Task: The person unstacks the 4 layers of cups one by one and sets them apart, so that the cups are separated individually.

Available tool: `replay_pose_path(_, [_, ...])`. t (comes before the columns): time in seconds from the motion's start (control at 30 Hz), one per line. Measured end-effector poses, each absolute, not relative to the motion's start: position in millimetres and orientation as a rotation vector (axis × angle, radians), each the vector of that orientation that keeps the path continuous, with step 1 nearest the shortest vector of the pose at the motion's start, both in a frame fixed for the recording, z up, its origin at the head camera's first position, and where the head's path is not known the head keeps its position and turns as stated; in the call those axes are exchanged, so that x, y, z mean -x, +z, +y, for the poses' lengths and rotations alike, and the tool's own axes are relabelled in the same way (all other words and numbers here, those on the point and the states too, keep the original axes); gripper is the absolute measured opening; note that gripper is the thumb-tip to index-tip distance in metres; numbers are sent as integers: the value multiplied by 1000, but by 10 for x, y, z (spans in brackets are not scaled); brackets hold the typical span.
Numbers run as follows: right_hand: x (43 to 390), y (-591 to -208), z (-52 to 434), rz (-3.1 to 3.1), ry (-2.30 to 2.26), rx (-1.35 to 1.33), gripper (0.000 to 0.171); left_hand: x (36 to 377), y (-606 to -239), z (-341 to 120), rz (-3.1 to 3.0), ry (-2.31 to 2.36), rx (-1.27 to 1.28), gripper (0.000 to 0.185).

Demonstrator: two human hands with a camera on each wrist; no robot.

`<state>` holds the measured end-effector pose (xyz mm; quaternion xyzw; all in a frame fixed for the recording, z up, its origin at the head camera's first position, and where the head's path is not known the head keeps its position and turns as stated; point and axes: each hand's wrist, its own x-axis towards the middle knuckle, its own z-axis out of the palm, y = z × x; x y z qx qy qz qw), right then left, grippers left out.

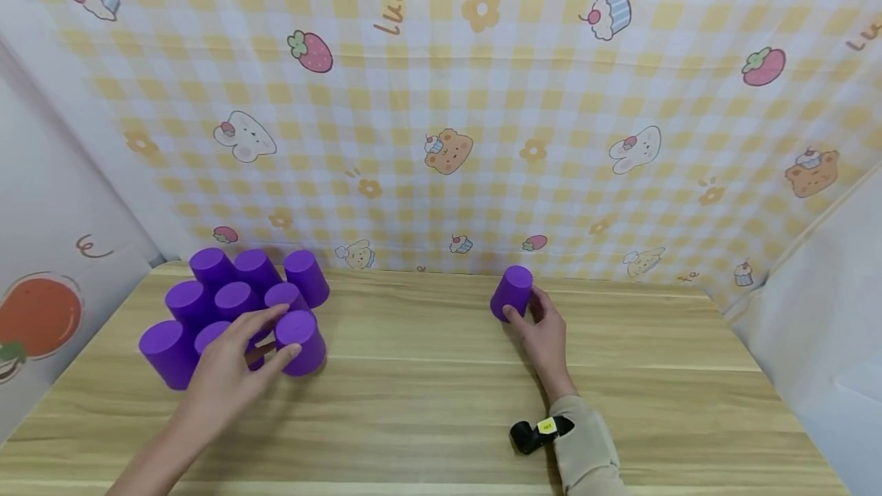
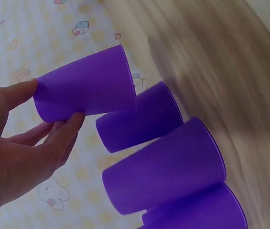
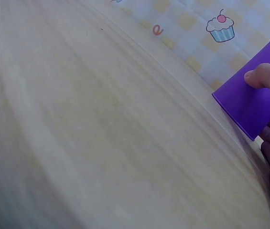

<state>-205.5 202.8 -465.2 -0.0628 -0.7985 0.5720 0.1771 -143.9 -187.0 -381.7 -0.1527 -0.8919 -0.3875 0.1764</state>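
Several purple cups [image 1: 207,301] stand upside down in a tight cluster on the left of the wooden table [image 1: 427,373]. My left hand [image 1: 285,331] grips the nearest right cup of the cluster [image 1: 308,344] between thumb and fingers. The left wrist view shows that hand [image 2: 56,102] pinching the cup [image 2: 91,86], with its neighbours [image 2: 166,167] close beside it. Whether this cup is lifted I cannot tell. Right of centre near the back wall, my right hand [image 1: 522,305] holds a single upside-down purple cup [image 1: 513,285]. The right wrist view has that hand [image 3: 261,112] curled round the cup [image 3: 242,105].
A yellow checked cloth with cartoon prints [image 1: 448,98] forms the back wall right behind the table. White side panels [image 1: 41,197] close in left and right. Bare wood lies between the two hands and along the front edge.
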Motion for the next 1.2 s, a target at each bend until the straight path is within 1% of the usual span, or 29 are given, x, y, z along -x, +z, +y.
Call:
replay_pose_path(0.17, [1934, -4432, 1926, -2270, 1602, 167, 54, 1418, -3851, -1955, -2546, -1001, 435, 48])
replay_pose_path(0.4, [1915, -4407, 1905, -2283, 1604, 187, 54, 1411, -3890, -1983, -2565, -867, 445, 49])
replay_pose_path(0.73, [1925, -4418, 1913, -2272, 1604, 160, 53, 1410, -3941, -1984, -2597, -764, 391, 47])
replay_pose_path(0.9, [1956, -4461, 1933, -2272, 1619, 156, 54, 1402, -3960, -1993, -2577, -752, 398, 46])
replay_pose_path(1.13, [2090, -4749, 2069, -2265, 1602, 168, 56, 1360, -3987, -1994, -2534, -726, 429, 53])
replay_pose_path(1.2, [2099, -4762, 2074, -2263, 1603, 168, 56, 1320, -3972, -1982, -2537, -749, 426, 54])
